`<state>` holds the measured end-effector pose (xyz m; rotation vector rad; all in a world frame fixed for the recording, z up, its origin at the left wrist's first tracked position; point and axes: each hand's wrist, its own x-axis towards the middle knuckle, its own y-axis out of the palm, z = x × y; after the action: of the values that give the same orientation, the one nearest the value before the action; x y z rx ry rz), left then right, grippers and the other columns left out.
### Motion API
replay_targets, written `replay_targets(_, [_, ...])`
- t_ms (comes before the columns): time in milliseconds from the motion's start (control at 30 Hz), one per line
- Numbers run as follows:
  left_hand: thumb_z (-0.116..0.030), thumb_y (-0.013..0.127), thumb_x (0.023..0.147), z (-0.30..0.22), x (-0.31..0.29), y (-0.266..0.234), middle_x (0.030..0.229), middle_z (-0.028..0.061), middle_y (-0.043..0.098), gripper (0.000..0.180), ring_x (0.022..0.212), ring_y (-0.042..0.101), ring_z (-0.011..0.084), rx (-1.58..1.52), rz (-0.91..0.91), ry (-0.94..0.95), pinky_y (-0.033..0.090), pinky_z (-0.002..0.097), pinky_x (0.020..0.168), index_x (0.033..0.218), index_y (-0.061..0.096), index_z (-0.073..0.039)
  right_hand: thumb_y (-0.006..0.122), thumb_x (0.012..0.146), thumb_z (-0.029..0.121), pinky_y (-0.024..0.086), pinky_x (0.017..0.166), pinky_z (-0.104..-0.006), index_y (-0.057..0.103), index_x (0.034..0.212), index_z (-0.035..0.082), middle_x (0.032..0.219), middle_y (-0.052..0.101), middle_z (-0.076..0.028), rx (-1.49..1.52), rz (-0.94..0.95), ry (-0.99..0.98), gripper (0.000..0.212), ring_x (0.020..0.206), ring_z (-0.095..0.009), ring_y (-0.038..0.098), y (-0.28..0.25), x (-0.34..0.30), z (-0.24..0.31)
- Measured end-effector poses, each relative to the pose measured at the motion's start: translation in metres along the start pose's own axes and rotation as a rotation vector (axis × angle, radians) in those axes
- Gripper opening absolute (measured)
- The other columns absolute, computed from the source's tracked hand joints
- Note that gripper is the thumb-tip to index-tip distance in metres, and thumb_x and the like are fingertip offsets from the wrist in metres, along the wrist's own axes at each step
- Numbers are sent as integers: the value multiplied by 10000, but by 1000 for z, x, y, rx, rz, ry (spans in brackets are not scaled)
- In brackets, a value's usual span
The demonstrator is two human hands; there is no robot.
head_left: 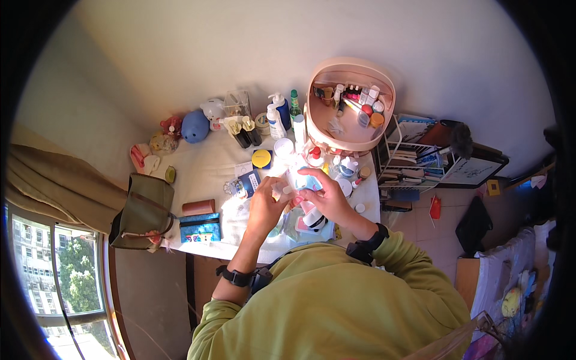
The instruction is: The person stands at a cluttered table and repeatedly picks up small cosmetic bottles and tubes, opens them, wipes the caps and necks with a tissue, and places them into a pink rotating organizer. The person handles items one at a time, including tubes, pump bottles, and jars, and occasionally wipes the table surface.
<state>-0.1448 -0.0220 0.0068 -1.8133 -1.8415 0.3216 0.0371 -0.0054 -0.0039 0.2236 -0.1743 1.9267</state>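
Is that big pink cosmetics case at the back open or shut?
Open: the pink case shows its inside, with small bottles visible on its shelf.

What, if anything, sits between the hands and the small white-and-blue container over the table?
Nothing visible. The left hand and right hand both already touch the small white-and-blue container, held above the cluttered white table. Bottles and jars surround them but none lies between.

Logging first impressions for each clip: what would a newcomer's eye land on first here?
Probably the two hands meeting at the middle of the cluttered white table: the left hand and right hand together hold a small white and blue container. Next, the pink open organizer case full of small bottles at the table's far right, and the olive bag hanging over the table's left edge.
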Motion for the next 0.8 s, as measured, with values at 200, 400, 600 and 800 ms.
replay_targets(200, [-36, 583, 845, 11, -8, 4, 834, 30, 529, 107, 713, 518, 99, -199, -16, -7, 434, 240, 648, 932, 524, -19, 570, 877, -35, 546, 726, -250, 484, 1234, 13, 1047, 594, -66, 402, -55, 276, 371, 862, -117, 628, -12, 3, -11])
replay_targets(400, [-58, 494, 942, 17, -16, 14, 866, -10, 518, 41, 736, 471, 52, -709, -48, 6, 390, 203, 681, 980, 481, -63, 572, 877, -27, 558, 692, -262, 497, 1223, 16, 995, 620, -66, 515, -95, 370, 357, 799, -134, 647, -14, 3, -11])
replay_targets(600, [-92, 500, 951, 20, -11, 17, 872, -7, 519, 44, 786, 481, 66, -1054, -185, -79, 386, 206, 737, 989, 492, -74, 587, 876, -25, 553, 690, -245, 500, 1220, 15, 1031, 611, -72, 328, -63, 193, 357, 802, -113, 636, -7, 5, -15])
replay_targets(800, [-246, 435, 975, 34, 7, -49, 1212, 60, 553, 308, 1129, 528, 179, -1192, -419, -37, 420, 362, 981, 1219, 484, -64, 573, 872, -37, 529, 623, -224, 525, 1169, 46, 909, 614, -36, 252, -241, 193, 312, 717, -92, 617, -34, 6, -28])
